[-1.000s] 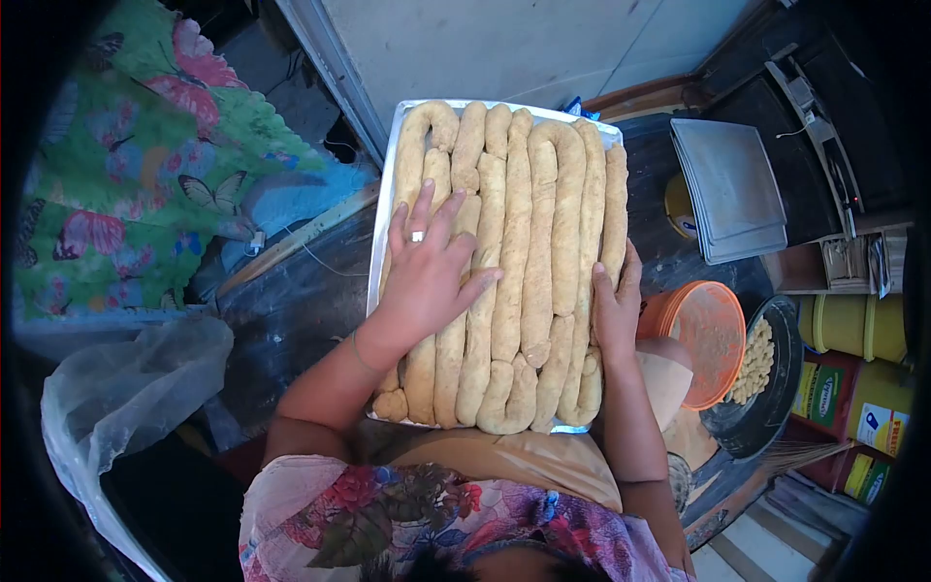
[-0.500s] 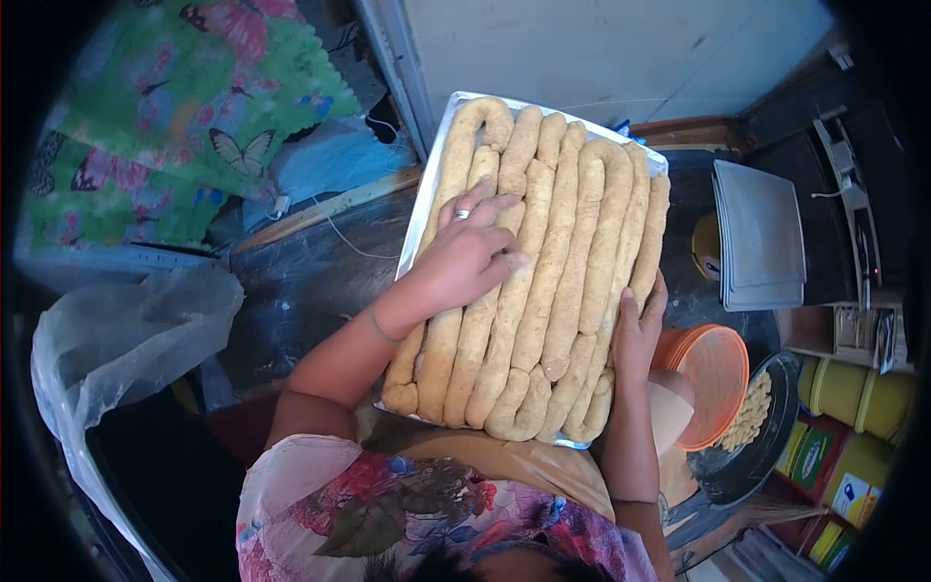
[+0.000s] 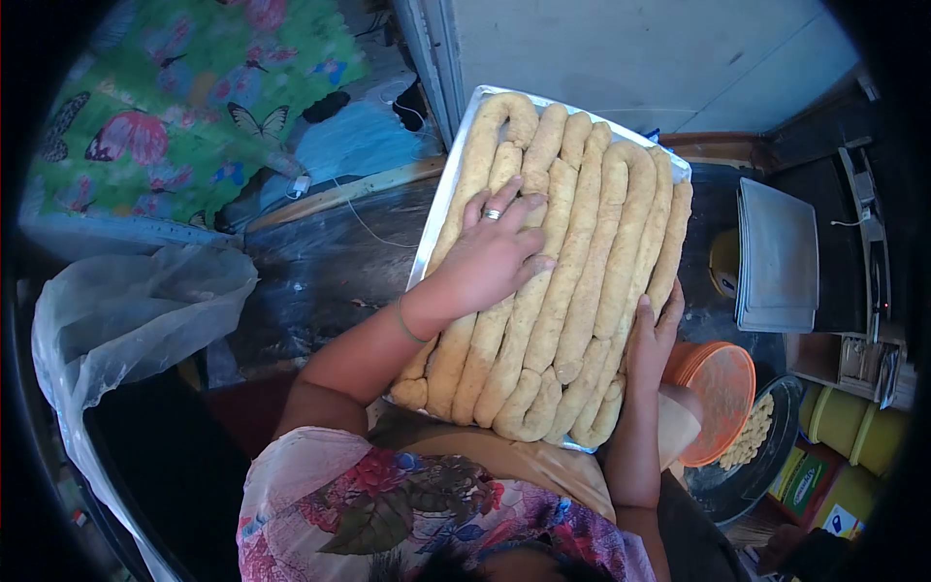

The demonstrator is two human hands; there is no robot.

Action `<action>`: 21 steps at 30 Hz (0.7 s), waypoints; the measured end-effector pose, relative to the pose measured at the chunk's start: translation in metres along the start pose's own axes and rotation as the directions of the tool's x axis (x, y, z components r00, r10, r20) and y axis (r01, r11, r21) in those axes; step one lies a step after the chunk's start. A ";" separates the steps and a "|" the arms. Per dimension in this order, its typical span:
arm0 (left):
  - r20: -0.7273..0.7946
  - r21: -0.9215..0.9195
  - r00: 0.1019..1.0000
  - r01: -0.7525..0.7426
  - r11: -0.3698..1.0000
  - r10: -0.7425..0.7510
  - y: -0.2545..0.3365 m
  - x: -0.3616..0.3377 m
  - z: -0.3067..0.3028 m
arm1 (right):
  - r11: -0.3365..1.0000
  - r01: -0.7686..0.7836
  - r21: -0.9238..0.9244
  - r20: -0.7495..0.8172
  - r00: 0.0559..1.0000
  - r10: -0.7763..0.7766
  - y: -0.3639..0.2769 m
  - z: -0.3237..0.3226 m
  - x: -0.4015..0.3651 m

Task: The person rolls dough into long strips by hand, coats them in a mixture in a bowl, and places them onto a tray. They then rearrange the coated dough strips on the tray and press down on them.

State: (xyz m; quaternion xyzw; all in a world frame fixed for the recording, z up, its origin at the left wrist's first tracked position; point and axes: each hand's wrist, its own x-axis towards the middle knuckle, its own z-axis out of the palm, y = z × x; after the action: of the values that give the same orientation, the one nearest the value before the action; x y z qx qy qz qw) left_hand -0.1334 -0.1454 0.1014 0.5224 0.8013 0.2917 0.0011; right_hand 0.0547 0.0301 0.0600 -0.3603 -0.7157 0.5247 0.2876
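Observation:
A metal tray (image 3: 441, 231) lies slanted across my lap, packed with long ropes of tan dough (image 3: 582, 252), several bent back in loops. My left hand (image 3: 499, 242), with a ring on one finger, rests on the ropes at the tray's left half. Its fingers are spread and slightly bent, pressing on the dough. At the right edge, my right hand (image 3: 652, 339) grips the tray's side, thumb toward the outermost rope and fingers along the outside. Part of the rim is hidden beneath that hand.
Stacked orange buckets (image 3: 722, 403) stand right of my knee, beside a black basin (image 3: 742, 490) with small dough pieces (image 3: 752, 436). Flat grey trays (image 3: 778, 257) lean behind. A plastic bag (image 3: 136, 310) hangs at left. A blurred dark shape (image 3: 810, 553) shows at lower right.
The view has shifted, so the tray and both hands appear slightly farther right. My left hand stays on the dough, its fingers a little flatter. A dark shape has appeared at lower right.

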 end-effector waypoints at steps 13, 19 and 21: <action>-0.079 -0.060 0.997 -0.023 0.998 0.018 -0.006 -0.012 -0.020 | 0.996 0.013 -0.092 0.010 1.000 -0.012 -0.006 0.002 0.001; -0.302 -0.147 0.842 0.423 0.894 -0.448 -0.055 -0.040 -0.035 | 0.999 0.031 -0.008 0.015 0.999 -0.031 0.008 0.002 0.003; -0.077 -0.572 0.778 0.478 0.667 -0.623 -0.076 -0.060 -0.020 | 0.997 0.020 -0.071 0.015 1.000 -0.019 0.008 0.000 0.003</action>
State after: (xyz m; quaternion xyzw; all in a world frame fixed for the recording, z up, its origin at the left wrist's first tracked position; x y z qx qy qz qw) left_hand -0.1758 -0.2270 0.0641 0.1880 0.8036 0.5508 0.1243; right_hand 0.0545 0.0334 0.0526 -0.3598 -0.7394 0.4985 0.2745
